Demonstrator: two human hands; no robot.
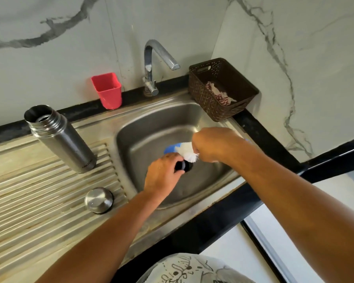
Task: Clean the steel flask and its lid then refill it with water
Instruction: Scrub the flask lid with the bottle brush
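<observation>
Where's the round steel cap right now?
In the head view, the steel cap sits on the ribbed drainboard, left of the sink basin, nearer the person than the open flask.

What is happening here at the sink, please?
A person is scrubbing part of a flask lid over the sink. The left hand holds a black stopper, and the right hand grips a brush with white bristles against it. The open flask stands on the draining board, and its steel cap lies nearby. No water is seen running from the tap.
</observation>
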